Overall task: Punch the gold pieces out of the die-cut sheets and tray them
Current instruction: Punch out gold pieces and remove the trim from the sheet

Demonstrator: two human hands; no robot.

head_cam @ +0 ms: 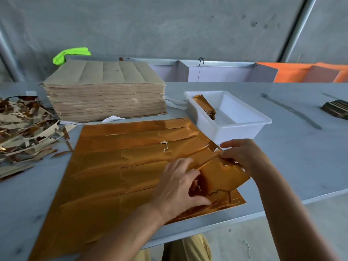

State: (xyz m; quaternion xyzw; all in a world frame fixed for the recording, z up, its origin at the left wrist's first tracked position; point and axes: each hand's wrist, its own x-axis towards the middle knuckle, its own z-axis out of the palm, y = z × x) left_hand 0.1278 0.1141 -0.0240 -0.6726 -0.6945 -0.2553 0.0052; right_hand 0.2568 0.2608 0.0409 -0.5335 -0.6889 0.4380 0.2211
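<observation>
Both forearms are bare from the lower edge of the view to the wrists, with no sleeves showing. The left hand (pixel 177 187) and the right hand (pixel 243 155) wear no gloves, rings, watch or bands. At six o'clock, below the counter's near edge, the person's lap shows in mustard-yellow trousers (pixel 188 247), the cloth loosely creased.

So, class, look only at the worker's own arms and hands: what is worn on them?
Nothing is worn. The left hand and right hand are bare, with no gloves, and no rings or watch show. Both forearms are uncovered as far as the frame's lower edge, with no sleeve in view. Below the table edge, tan trousers show.
</observation>
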